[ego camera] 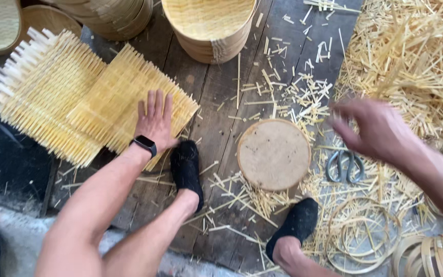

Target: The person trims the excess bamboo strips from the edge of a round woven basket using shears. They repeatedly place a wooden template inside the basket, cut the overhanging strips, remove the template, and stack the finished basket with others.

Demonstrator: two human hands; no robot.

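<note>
Flat left hand [156, 120] presses the woven mat [129, 97].

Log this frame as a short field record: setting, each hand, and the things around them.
Setting: dark wooden plank floor littered with bamboo offcuts
Left hand: flat, palm down on a square woven bamboo mat
Right hand: raised, blurred, empty, above the scissors
Between the feet: round wooden block
Behind: stacked round woven trays
Lower right: coiled bamboo hoops
Feet: black socks
</note>
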